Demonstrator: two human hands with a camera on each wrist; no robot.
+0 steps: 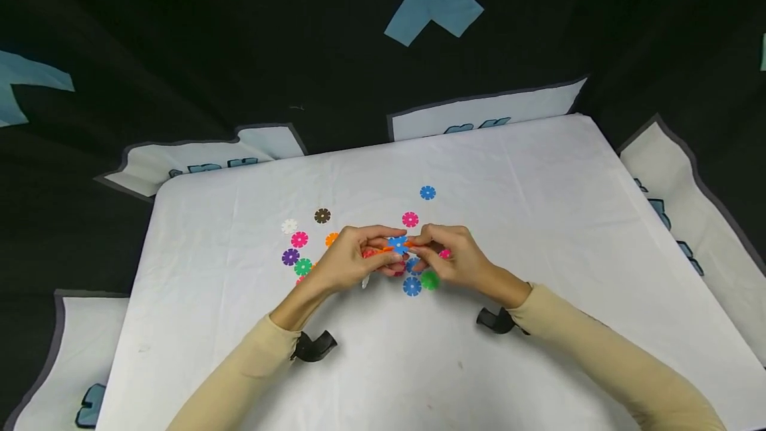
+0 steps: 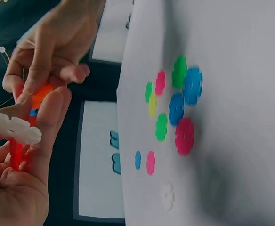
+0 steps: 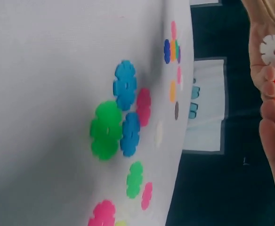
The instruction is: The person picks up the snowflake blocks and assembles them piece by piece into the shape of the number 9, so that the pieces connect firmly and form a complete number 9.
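Note:
Over the table, both hands meet at a small cluster of joined snowflake discs with notched rims. My left hand grips the cluster between thumb and fingers. In the left wrist view a white disc stands out beside the thumb, with a red disc below it against the palm. An orange disc is pinched by the fingertips of my right hand. A blue disc shows between the two hands in the head view. Fingers hide part of how the pieces interlock.
Loose discs lie flat around the hands: blue and green beneath the right hand, purple and brown to the left, another blue disc farther back. A white cloth covers the table; dark curtain hangs behind.

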